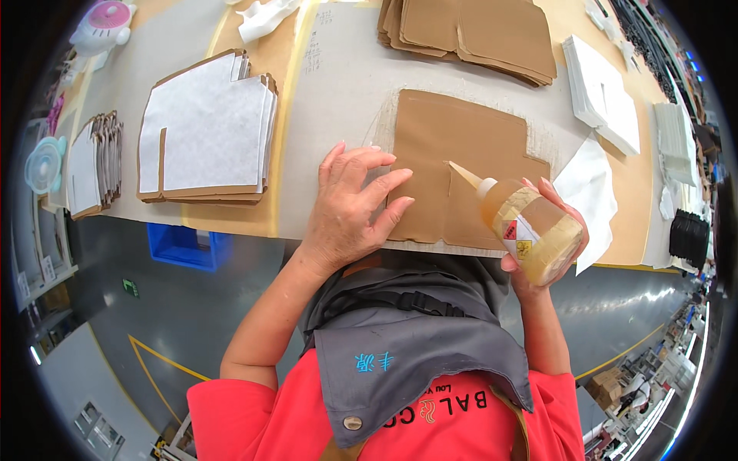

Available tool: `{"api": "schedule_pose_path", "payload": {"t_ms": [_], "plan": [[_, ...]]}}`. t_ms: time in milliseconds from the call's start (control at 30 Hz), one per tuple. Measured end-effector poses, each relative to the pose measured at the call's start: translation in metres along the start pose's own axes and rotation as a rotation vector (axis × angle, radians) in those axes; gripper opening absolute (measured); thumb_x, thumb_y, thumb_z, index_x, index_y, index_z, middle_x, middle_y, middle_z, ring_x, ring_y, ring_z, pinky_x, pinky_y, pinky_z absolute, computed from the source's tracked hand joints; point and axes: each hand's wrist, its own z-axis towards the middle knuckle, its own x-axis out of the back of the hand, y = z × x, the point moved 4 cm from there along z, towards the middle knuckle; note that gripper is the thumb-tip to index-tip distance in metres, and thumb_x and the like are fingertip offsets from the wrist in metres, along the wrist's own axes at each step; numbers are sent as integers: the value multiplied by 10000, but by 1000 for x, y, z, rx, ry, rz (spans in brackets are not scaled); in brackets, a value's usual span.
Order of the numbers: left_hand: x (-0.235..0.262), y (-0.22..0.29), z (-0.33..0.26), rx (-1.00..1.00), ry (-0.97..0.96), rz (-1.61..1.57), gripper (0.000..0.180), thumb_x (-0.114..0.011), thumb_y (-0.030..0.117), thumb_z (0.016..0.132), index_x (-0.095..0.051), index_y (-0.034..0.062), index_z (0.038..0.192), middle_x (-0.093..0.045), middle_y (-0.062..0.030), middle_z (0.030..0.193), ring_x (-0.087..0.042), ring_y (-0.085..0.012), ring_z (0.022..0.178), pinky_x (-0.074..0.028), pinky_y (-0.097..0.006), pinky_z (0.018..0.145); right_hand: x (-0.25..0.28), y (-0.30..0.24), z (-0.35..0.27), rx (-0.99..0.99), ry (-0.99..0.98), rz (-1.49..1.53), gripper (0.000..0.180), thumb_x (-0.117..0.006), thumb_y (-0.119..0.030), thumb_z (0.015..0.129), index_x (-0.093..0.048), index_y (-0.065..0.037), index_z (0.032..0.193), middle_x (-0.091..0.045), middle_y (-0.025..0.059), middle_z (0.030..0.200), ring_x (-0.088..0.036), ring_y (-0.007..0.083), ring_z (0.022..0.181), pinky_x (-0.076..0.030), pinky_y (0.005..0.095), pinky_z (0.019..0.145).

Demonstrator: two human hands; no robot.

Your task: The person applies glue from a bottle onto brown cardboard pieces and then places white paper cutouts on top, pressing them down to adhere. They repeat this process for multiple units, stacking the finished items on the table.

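Note:
A flat brown leather-like piece (430,127) with a notched right corner and a slit lies before me on the table. My right hand (573,219) grips a squeeze bottle (530,230) of amber liquid, wrapped in tape. Its long pointed nozzle (465,174) tilts down to the left, with the tip at or just over the slit; contact I cannot tell. At the piece's left edge is my left hand (357,196), fingers apart and nothing held.
Left of me stand a stack of white-faced brown pieces (207,131) and a smaller one (91,165). More brown pieces (477,34) lie at the back. White sheets (603,96) are stacked to the right, near a loose white sheet (588,188). A blue crate (184,246) sits below the table edge.

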Motion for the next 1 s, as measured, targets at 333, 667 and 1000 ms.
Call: {"api": "schedule_pose_path", "payload": {"t_ms": [333, 667, 1000], "plan": [[0, 1, 0, -23, 18, 0, 302, -753, 237, 837, -690, 139, 1116, -555, -47, 1198, -543, -247, 1183, -303, -536, 1117, 10, 0, -4, -282, 239, 129, 1056, -831, -599, 699, -241, -82, 1406, -441, 281, 1423, -495, 397, 1299, -441, 538, 1065], [0, 1, -1, -45, 43, 22, 292, -751, 235, 840, -691, 130, 1106, -562, -50, 1184, -554, -238, 1150, -311, -538, 1108, 23, -4, -25, -322, 245, 128, 1044, -827, -615, 698, -277, -77, 1403, -486, 278, 1397, -483, 377, 1317, -407, 493, 1092], [-1, 3, 0, -64, 66, 19, 255, -753, 222, 833, -709, 118, 1062, -578, -48, 1144, -561, -231, 1130, -328, -534, 1097, 32, -21, -57, -289, 200, 116, 1063, -805, -647, 698, -242, -77, 1397, -492, 267, 1373, -525, 374, 1262, -464, 562, 1042]]}}
